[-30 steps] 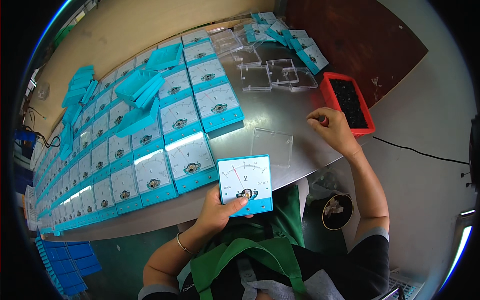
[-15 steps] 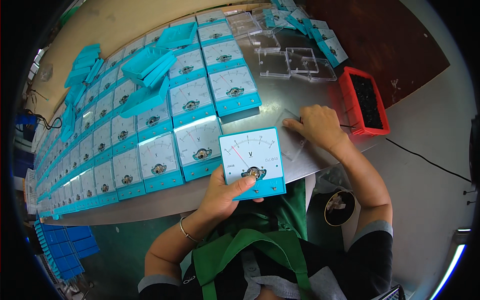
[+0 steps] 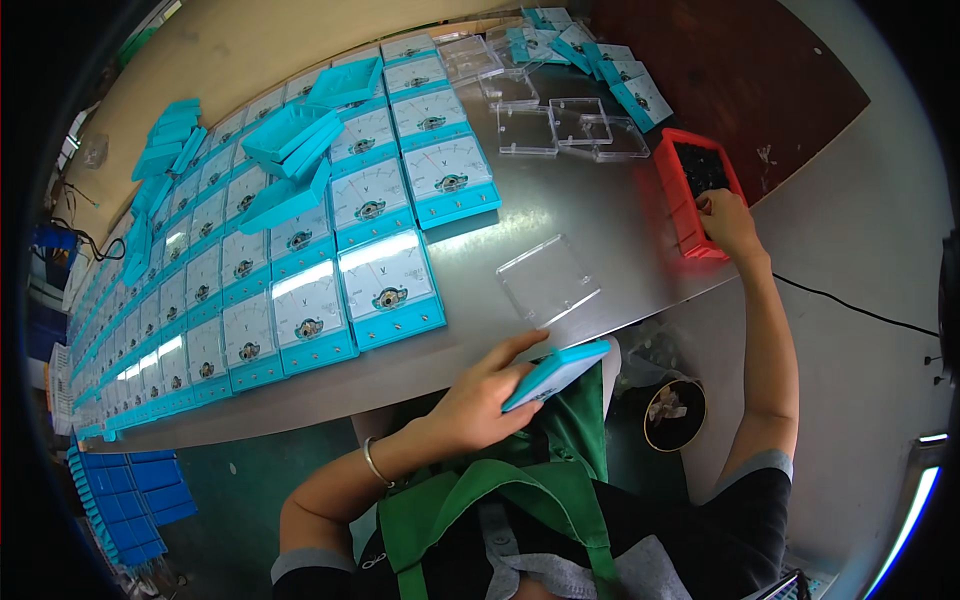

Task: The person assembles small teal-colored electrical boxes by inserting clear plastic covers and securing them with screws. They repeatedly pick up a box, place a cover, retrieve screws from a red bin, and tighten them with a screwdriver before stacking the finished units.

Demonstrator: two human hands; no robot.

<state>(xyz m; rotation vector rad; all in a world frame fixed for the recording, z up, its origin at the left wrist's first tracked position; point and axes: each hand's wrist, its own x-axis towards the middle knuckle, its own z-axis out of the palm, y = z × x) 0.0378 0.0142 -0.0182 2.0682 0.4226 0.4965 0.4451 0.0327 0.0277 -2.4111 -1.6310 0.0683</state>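
Note:
My left hand (image 3: 478, 402) grips a voltmeter (image 3: 562, 376) with a turquoise case, tilted almost edge-on over my lap, so its dial is mostly hidden. Over at the right, my right hand (image 3: 730, 222) dips its bent fingers into a red plastic bin (image 3: 684, 212) filled with small black parts (image 3: 703, 165). Those fingers are drawn together; what they pinch, if anything, cannot be made out. Between the hands, a clear plastic cover (image 3: 548, 280) lies flat on the metal table.
Rows of voltmeters (image 3: 385, 275) cover the table's left side, with empty turquoise cases (image 3: 290, 135) piled on them. More clear covers (image 3: 527, 130) and loose meters (image 3: 640, 95) lie at the back. A round waste bin (image 3: 675, 415) stands below the table's front edge.
My right hand has moved from the clear cover to the red bin. My left hand has tipped the voltmeter from face-up to nearly edge-on. The cover is now fully exposed.

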